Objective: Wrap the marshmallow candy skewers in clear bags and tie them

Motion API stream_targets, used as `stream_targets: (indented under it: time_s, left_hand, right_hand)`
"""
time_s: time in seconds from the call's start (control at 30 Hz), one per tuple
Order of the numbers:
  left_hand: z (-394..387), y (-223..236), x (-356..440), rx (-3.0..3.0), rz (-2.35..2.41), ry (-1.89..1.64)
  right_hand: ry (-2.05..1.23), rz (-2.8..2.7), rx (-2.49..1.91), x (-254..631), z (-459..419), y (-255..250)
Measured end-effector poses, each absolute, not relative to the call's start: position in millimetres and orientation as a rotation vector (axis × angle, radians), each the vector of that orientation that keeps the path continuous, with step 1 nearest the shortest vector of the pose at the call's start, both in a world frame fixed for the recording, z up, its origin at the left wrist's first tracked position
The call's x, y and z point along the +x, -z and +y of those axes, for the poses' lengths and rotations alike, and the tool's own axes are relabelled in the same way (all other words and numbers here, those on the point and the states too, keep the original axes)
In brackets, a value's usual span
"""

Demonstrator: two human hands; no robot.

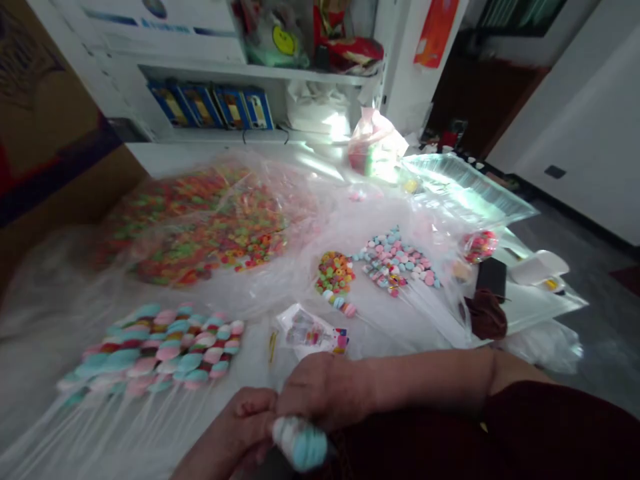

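Note:
My left hand [245,427] and my right hand [320,390] meet at the front edge of the table, fingers closed together. A marshmallow skewer [303,445] in white and light blue pokes out below them, slightly blurred. Both hands close around its stick end, which is hidden by the fingers. Just beyond the hands lie gold twist ties [273,347] and a small printed clear bag [313,333]. To the left, several finished marshmallow skewers [170,347] in pink, blue and white lie side by side, sticks toward me.
A large clear bag of orange and green ring candies [215,227] covers the back left. Near the middle are loose ring candies [335,272], a partly threaded skewer [340,303] and pink and blue marshmallows [395,257]. A cardboard box [50,113] stands at left, a black box [491,279] at right.

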State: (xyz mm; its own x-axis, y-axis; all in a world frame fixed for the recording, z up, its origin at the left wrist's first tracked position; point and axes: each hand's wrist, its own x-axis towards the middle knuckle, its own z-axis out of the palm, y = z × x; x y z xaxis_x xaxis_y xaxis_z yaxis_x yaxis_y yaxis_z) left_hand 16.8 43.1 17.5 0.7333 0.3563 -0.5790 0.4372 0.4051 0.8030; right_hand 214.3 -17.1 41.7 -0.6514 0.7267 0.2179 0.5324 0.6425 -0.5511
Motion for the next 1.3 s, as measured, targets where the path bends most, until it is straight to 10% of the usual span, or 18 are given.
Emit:
stream_targets:
  time_s: [0.2,0.47,0.77,1.03,1.3]
  left_hand:
    - [52.6,-75.0,44.4,2.063,1.16,0.097]
    - [33.7,-56.3,95.7,1.443,1.523,-0.997]
    - [21.3,-28.9,67.4,0.639,1.006,-0.356]
    - [17.6,-53.9,56.1,1.592,0.792,-0.273]
    - [8.6,-29.9,59.3,1.784,1.2,-0.792]
  right_hand:
    - [-0.121,-2.74,-0.872,224.2,0.1,-86.4]
    - [-1.025,-1.368,-1.455,212.0,35.0,-52.9]
    - [-0.981,-1.72,-1.308,238.6,4.4,-16.4]
    - [-2.33,-0.771,-1.046,259.1,-36.4,-13.6]
    - [-1.49,-1.257,-1.66,320.7,-55.0,-47.7]
